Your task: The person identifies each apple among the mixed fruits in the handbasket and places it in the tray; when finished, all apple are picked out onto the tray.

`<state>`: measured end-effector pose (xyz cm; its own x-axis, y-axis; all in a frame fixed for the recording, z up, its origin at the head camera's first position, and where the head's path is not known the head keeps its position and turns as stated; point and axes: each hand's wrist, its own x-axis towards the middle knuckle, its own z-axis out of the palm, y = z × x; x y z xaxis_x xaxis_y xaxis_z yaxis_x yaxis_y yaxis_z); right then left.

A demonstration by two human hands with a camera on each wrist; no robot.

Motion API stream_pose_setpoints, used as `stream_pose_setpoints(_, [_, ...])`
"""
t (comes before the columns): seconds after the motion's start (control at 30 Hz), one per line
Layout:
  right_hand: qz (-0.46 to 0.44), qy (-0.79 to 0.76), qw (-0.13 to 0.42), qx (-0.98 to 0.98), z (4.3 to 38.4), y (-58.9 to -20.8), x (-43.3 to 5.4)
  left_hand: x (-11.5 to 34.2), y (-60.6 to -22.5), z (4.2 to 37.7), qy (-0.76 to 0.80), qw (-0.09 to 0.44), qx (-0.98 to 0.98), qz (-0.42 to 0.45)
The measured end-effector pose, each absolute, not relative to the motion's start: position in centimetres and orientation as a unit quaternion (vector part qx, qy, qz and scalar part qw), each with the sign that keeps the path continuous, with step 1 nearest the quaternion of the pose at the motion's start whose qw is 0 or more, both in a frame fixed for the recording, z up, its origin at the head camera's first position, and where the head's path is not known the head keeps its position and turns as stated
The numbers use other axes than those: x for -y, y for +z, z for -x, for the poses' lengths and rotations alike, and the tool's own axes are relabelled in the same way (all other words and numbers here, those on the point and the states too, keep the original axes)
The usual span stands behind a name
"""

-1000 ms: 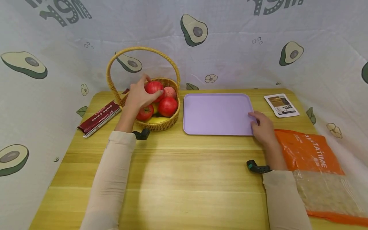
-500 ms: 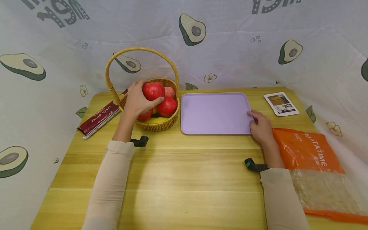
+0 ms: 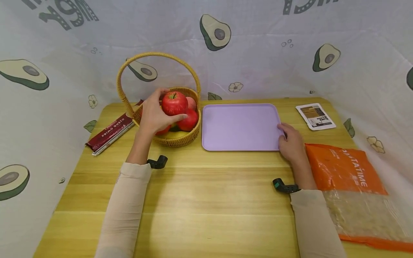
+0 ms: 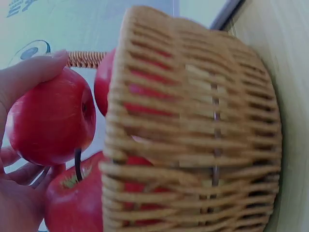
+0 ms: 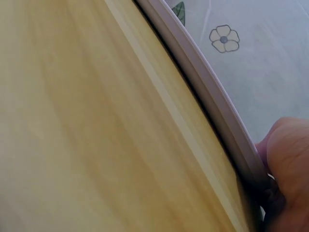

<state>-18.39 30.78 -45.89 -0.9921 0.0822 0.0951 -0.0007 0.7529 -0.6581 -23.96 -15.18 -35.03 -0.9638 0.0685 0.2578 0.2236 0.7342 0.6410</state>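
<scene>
My left hand grips a red apple between thumb and fingers, just above the other fruit in the wicker basket. In the left wrist view, the gripped apple is beside the basket's woven wall, close to another red apple with a dark stem. More red fruit, a pinkish round fruit and a yellow fruit show inside the basket. My right hand pinches the right edge of a lilac tray; the right wrist view shows its rim near the thumb.
The basket's tall handle arches over the fruit. A dark red spaghetti packet lies left of the basket. To the right are a small white packet and an orange, partly clear bag. A patterned cloth hangs behind the table.
The apple in my left hand has turned, so its stem end now faces up in the head view. The tray has slid slightly left toward the basket with my right hand on it.
</scene>
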Motion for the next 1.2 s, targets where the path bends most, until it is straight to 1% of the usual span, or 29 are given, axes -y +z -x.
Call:
stream_pose_setpoints(0.2, [0.013, 0.353, 0.062, 0.934, 18.3, -46.0, -30.6, 14.6, -35.1, 23.4, -0.352, 0.117, 0.924, 0.091])
stream_pose_setpoints(0.47, [0.027, 0.346, 0.05, 0.937, 18.0, -46.1, -30.5, 13.4, -35.5, 22.6, -0.386, 0.147, 0.903, 0.117])
stream_pose_setpoints(0.7, [0.043, 0.345, 0.029, 0.937, 18.1, -46.1, -30.5, 11.9, -35.8, 22.2, -0.42, 0.149, 0.885, 0.139])
stream_pose_setpoints(1.0, [0.038, 0.337, 0.037, 0.94, 18.2, -46.2, -30.7, 8.4, -36.0, 21.7, -0.461, 0.119, 0.864, 0.161])
stream_pose_setpoints(1.2, [0.043, 0.341, 0.025, 0.939, 18.2, -46.3, -30.7, 5.8, -36.1, 21.7, -0.467, 0.091, 0.865, 0.158])
